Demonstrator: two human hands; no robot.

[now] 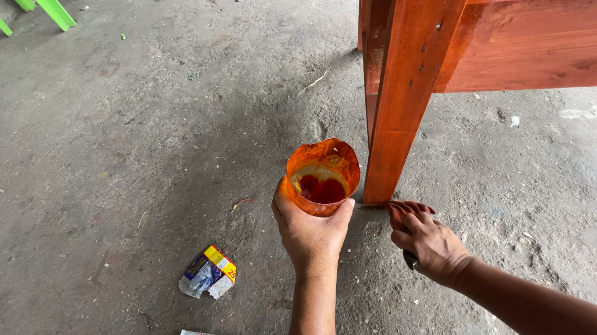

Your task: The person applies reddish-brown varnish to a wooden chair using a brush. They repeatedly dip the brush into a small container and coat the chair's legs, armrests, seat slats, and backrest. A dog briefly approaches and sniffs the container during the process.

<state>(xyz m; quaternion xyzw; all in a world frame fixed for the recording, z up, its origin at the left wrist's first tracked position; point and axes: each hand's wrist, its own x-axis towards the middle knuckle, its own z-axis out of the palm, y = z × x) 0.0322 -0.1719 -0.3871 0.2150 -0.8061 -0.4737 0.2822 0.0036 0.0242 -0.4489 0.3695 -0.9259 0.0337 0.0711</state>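
Left hand [311, 234]: I had it wrapped round the cut-off plastic cup [322, 177] — red stain pooled inside, held beside the wooden leg [396, 98].
Right hand [424, 239]: closed on a dark handle, fingers stained, at the leg's foot.
Cup handling: I judged it light, thin, slippery — best gripped low.
Floor [92, 174]: wrappers [207, 271] lay nearby.

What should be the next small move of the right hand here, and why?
Probably a short brush stroke up the wooden leg. The right hand holds a dark-handled tool, likely a brush, at the leg's foot, and the left hand keeps the cup of red stain beside it.
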